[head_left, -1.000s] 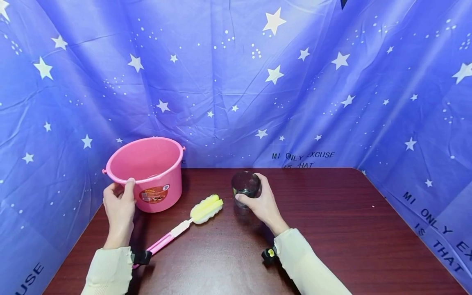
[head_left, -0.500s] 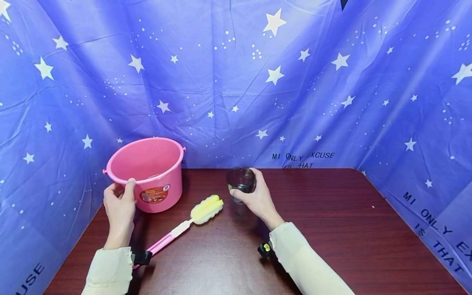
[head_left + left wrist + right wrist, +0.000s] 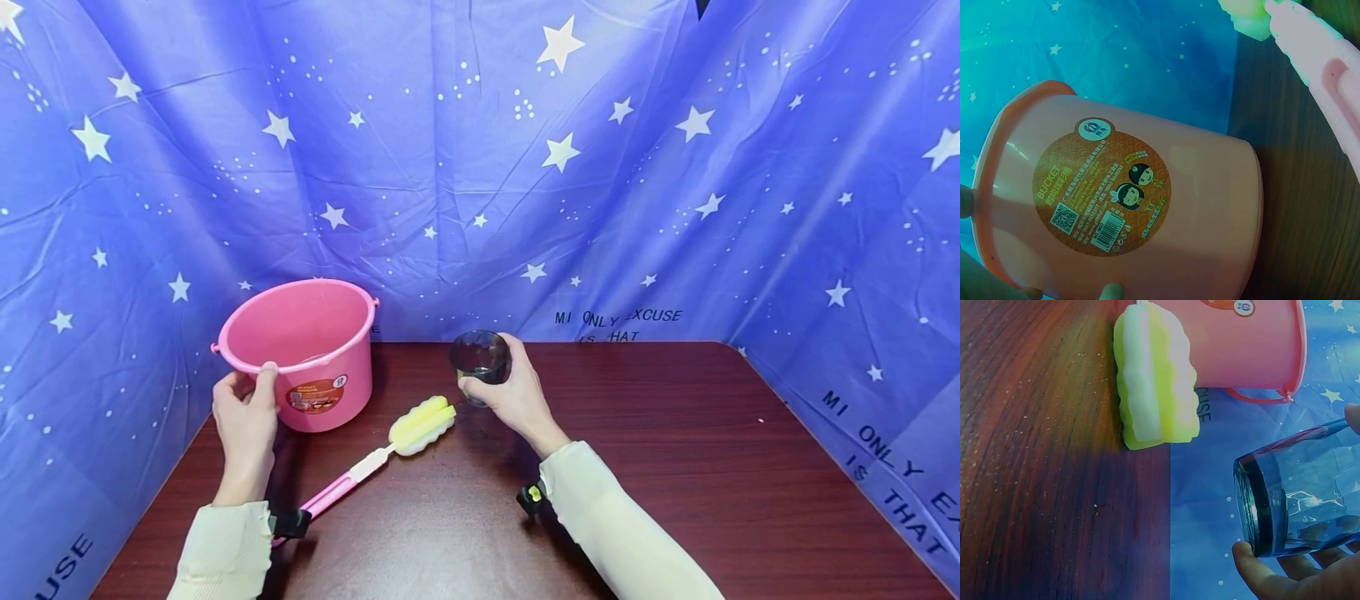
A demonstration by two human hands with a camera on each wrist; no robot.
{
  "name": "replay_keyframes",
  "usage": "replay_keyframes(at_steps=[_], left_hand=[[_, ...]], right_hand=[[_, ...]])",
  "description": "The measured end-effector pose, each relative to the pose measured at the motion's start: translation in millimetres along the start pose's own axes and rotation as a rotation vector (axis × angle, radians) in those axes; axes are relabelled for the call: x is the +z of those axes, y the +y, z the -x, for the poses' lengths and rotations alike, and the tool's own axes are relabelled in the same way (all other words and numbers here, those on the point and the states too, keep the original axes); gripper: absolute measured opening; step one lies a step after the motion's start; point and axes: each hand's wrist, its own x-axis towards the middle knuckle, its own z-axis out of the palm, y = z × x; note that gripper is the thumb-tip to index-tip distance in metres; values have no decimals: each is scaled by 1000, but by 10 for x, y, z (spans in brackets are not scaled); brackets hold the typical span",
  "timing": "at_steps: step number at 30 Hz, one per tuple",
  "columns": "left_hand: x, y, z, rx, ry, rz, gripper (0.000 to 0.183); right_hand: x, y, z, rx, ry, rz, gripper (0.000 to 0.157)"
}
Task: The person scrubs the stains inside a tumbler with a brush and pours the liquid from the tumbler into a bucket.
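Observation:
A pink bucket [image 3: 341,400] with a round orange label stands at the table's left. My left hand [image 3: 247,421] holds its near rim, the thumb over the edge; in the left wrist view the label [image 3: 1102,187] fills the middle. My right hand [image 3: 517,392] grips a dark, see-through drinking glass [image 3: 478,354], fingers round its far side and thumb in front. In the right wrist view the glass [image 3: 1297,494] shows its thick base, held up off the table. Between the hands lies a sponge brush [image 3: 422,427], yellow-and-white head, pink handle partly hidden behind the left wrist strap.
The dark red wooden table [image 3: 675,467] ends at a blue curtain [image 3: 450,167] with white stars, which hangs behind and at both sides. Black camera straps [image 3: 529,498] sit at the wrists. The bucket's handle [image 3: 1254,397] hangs at its far side.
My right hand has moved left and away from me with the glass, toward the bucket. The left hand, bucket and sponge brush have stayed put.

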Motion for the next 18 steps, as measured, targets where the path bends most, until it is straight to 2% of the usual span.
replay_keyframes(at_steps=[18], left_hand=[[-7,-9,-2,-11,-6,-21,59]], right_hand=[[102,-85,-59,-11,-12,16,79]])
